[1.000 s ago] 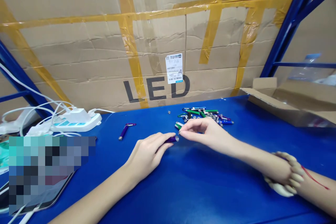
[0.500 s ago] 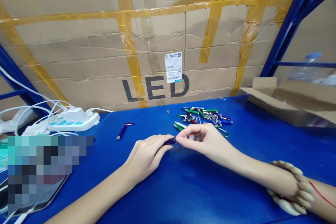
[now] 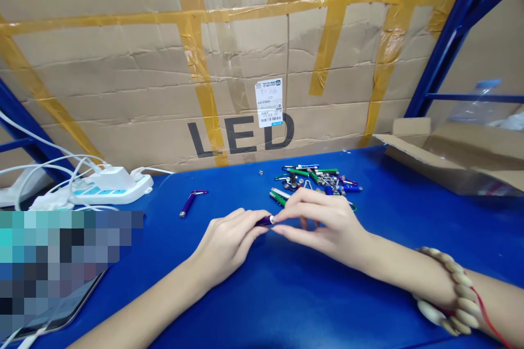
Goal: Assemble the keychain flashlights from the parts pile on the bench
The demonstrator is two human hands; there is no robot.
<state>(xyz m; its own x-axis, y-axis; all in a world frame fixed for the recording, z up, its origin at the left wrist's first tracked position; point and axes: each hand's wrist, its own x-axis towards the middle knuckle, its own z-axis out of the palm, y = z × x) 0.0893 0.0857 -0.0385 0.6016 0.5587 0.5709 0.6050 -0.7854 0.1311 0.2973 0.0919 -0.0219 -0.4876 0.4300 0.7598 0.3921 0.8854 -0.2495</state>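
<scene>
A slim purple metal tube, like a mini keychain flashlight, is held in my left hand, its fingers closed round it. Most of the tube is hidden by those fingers; its pale end points right. My right hand is at that end, index fingertip against it or very close, the thumb just below and apart from the index finger. Another purple mini flashlight with a carabiner clip lies to the left. Behind my right hand is a pile of green, blue, silver and purple mini flashlights with clips.
A tiny metal piece lies left of the pile. At left are a white power strip with cables and a phone, partly blurred out. An open cardboard box stands at right. A large taped carton rises behind the blue table.
My right thumb and index finger have parted from their pinch on the tube's end, and a pale tip now shows there. My left hand keeps its hold.
</scene>
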